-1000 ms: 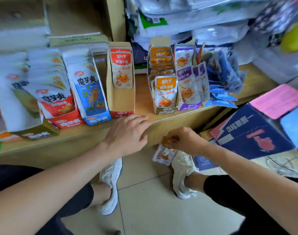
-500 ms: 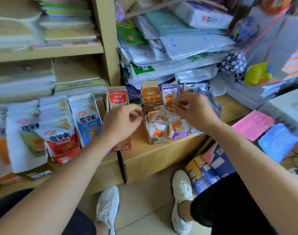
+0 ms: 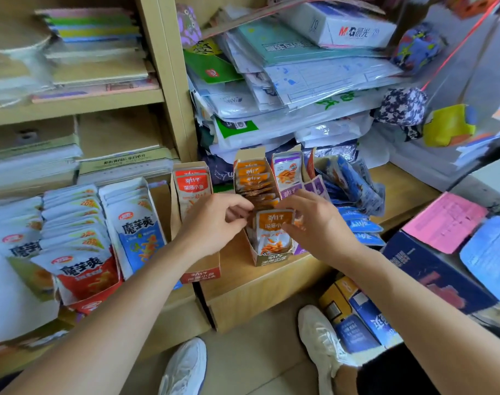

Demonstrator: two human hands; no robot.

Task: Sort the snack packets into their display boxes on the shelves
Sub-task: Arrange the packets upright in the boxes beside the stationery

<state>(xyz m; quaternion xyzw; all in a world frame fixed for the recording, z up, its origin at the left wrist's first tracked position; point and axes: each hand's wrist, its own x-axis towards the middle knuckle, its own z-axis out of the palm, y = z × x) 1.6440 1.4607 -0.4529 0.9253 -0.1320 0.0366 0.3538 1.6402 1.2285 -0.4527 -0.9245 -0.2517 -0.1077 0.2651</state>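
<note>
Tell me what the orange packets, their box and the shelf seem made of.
Orange packets: probably glossy plastic or foil film; they catch light and crinkle. Box: thin matte cardboard, with raw brown inner walls and a folded flap. Shelf: pale wood or wood-look board, faint grain showing; which one is unclear.

**Your tally right now**

You have two hands up, left hand (image 3: 214,226) and right hand (image 3: 321,228), and two white shoes (image 3: 186,366) below. Three narrow display boxes: red box (image 3: 200,270), orange box (image 3: 273,259), purple box (image 3: 299,248). Their packets (image 3: 274,223) overlap too much to count.

Orange snack packet (image 3: 273,232) upright at the front of its tan display box (image 3: 271,259)
</note>
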